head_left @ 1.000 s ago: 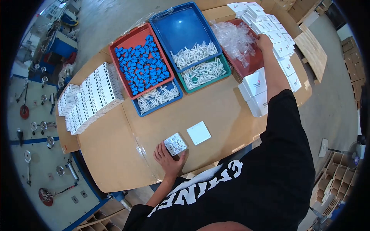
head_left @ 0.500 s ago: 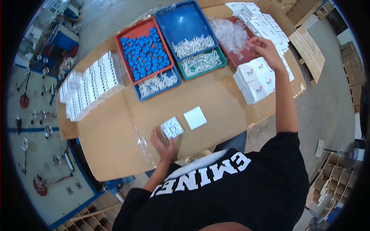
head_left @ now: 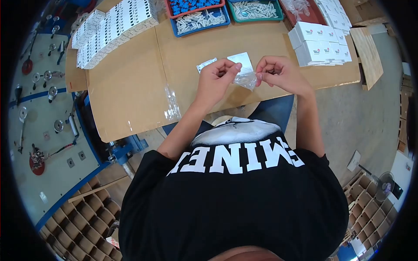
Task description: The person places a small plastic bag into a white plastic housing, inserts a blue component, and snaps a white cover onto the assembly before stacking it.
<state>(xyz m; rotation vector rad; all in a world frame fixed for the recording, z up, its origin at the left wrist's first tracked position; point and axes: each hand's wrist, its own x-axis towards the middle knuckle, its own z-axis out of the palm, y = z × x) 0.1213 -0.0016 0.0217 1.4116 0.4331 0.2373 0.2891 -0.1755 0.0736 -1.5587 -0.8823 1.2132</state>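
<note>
A small clear plastic bag (head_left: 246,81) is stretched between my two hands above the table's front edge. My left hand (head_left: 221,78) pinches its left side between thumb and fingers. My right hand (head_left: 278,75) pinches the right side. Just beyond the bag lies a white square plate (head_left: 241,61), partly covered by the bag. A second white square piece (head_left: 204,65) lies to its left, mostly hidden behind my left hand.
White boxes (head_left: 318,50) are stacked at the right, and rows of white pieces (head_left: 115,28) at the far left. A blue tray (head_left: 177,34), a green tray (head_left: 278,18) and a red tray (head_left: 320,19) line the back of the cardboard-covered table (head_left: 126,91).
My right hand has come back from the heap of clear bags with one bag. My left hand has left the square piece and now grips the bag too. The view has tilted down.
</note>
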